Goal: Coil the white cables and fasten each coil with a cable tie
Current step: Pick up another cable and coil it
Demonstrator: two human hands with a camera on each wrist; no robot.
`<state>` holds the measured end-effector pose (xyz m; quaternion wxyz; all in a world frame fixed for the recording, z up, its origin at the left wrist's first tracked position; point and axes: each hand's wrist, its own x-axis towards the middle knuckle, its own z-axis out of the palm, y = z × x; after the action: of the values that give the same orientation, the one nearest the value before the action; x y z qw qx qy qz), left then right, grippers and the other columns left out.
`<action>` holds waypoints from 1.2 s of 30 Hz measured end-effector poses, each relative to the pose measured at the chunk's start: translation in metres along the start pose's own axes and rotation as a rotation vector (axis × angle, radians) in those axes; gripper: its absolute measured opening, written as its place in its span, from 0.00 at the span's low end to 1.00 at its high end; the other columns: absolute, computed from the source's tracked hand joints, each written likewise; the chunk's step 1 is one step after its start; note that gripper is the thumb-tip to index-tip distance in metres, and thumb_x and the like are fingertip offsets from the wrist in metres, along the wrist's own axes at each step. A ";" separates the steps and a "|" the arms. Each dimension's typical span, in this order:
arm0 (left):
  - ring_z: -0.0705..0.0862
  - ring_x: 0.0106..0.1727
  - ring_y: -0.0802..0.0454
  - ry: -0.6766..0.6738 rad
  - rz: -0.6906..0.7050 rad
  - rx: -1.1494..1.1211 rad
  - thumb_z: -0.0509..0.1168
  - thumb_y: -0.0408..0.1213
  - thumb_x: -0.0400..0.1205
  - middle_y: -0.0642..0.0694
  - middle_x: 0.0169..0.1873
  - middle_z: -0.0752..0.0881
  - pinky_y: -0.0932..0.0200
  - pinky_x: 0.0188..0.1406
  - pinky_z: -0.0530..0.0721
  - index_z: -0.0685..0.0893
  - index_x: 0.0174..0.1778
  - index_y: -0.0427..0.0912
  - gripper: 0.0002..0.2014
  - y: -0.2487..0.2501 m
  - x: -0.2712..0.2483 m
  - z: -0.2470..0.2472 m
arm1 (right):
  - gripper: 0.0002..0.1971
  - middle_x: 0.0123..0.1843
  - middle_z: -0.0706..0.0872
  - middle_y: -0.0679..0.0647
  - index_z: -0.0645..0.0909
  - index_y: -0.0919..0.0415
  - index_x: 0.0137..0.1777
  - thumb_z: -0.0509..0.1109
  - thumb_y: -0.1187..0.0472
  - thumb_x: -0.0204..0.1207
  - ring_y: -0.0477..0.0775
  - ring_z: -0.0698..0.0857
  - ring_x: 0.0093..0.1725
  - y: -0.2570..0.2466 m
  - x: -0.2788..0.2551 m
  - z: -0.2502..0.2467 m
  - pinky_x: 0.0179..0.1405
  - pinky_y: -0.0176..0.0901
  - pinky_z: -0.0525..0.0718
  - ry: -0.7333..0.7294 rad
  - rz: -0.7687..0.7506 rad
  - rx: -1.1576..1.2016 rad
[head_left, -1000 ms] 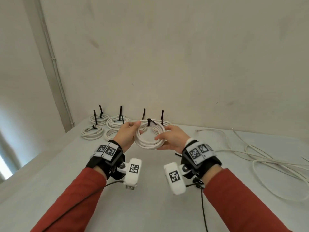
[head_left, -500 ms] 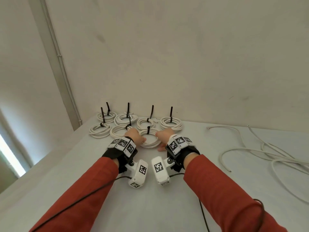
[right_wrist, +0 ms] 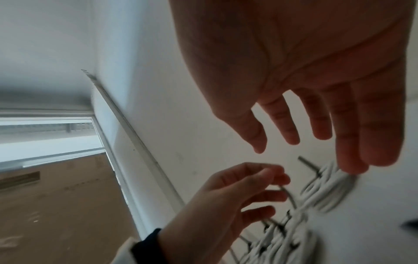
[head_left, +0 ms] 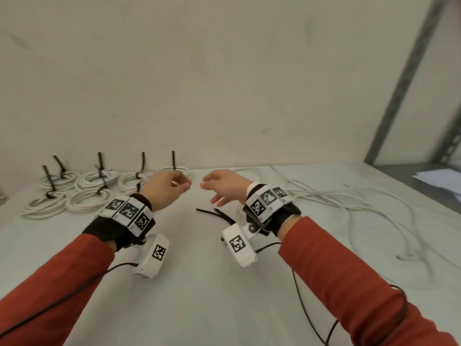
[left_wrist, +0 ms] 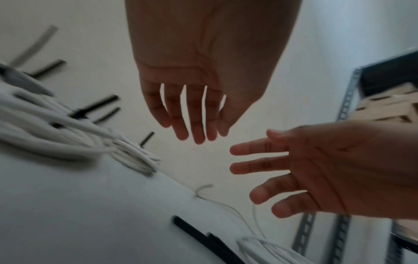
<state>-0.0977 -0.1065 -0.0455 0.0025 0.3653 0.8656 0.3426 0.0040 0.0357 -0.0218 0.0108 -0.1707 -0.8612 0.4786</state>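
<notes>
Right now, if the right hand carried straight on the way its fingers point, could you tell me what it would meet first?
Most likely the left hand. The right hand is open, with its fingers aimed left at it across a small gap and nothing between them. Depth is uncertain; if it passed behind, the tied coils would be next.
</notes>
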 end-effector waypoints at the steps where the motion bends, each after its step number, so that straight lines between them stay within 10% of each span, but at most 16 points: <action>1: 0.83 0.44 0.54 -0.048 0.052 -0.002 0.66 0.38 0.82 0.52 0.45 0.86 0.67 0.42 0.74 0.85 0.47 0.46 0.03 0.016 -0.001 0.009 | 0.19 0.63 0.81 0.56 0.75 0.61 0.70 0.65 0.54 0.82 0.57 0.85 0.49 0.010 -0.010 -0.018 0.48 0.47 0.85 0.047 0.012 -0.071; 7: 0.80 0.49 0.56 -0.236 0.227 0.025 0.64 0.40 0.82 0.55 0.45 0.83 0.66 0.47 0.70 0.86 0.51 0.46 0.06 0.085 0.004 0.074 | 0.28 0.70 0.80 0.60 0.77 0.65 0.69 0.76 0.53 0.73 0.59 0.79 0.68 0.086 -0.059 -0.103 0.62 0.42 0.76 0.201 0.273 -0.652; 13: 0.78 0.55 0.55 -0.325 0.272 0.001 0.64 0.38 0.83 0.52 0.54 0.82 0.68 0.49 0.70 0.84 0.58 0.45 0.10 0.129 0.009 0.126 | 0.27 0.64 0.84 0.59 0.80 0.67 0.64 0.76 0.49 0.71 0.58 0.82 0.57 0.136 -0.088 -0.128 0.49 0.41 0.74 0.011 0.434 -0.902; 16: 0.77 0.63 0.50 -0.360 0.330 0.028 0.65 0.35 0.82 0.46 0.65 0.79 0.65 0.57 0.70 0.80 0.66 0.45 0.16 0.140 0.011 0.144 | 0.09 0.52 0.88 0.57 0.84 0.60 0.47 0.73 0.55 0.74 0.55 0.81 0.48 0.147 -0.089 -0.130 0.41 0.37 0.75 0.003 0.348 -0.931; 20: 0.71 0.73 0.46 -0.372 0.470 0.059 0.65 0.35 0.82 0.43 0.72 0.74 0.58 0.72 0.65 0.72 0.75 0.46 0.24 0.147 0.016 0.156 | 0.06 0.43 0.87 0.54 0.75 0.57 0.42 0.64 0.60 0.82 0.51 0.84 0.32 0.132 -0.092 -0.138 0.40 0.42 0.78 -0.021 0.189 -0.583; 26: 0.81 0.36 0.48 0.006 0.598 -0.236 0.58 0.33 0.86 0.47 0.34 0.85 0.64 0.39 0.73 0.84 0.46 0.37 0.09 0.173 0.021 0.125 | 0.13 0.29 0.74 0.46 0.85 0.55 0.41 0.61 0.59 0.84 0.41 0.73 0.25 0.071 -0.125 -0.171 0.30 0.35 0.75 0.296 -0.254 -0.324; 36: 0.89 0.33 0.47 0.155 0.513 -0.619 0.54 0.34 0.88 0.45 0.37 0.87 0.57 0.26 0.86 0.80 0.40 0.46 0.13 0.214 0.024 0.007 | 0.19 0.17 0.69 0.44 0.72 0.61 0.31 0.62 0.55 0.84 0.45 0.68 0.16 0.039 -0.129 -0.185 0.27 0.45 0.76 0.471 -0.458 0.165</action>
<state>0.0217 0.0200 0.0825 -0.0387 0.5245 0.5999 0.6029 0.1705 0.1675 0.0650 0.3303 -0.0772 -0.8095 0.4792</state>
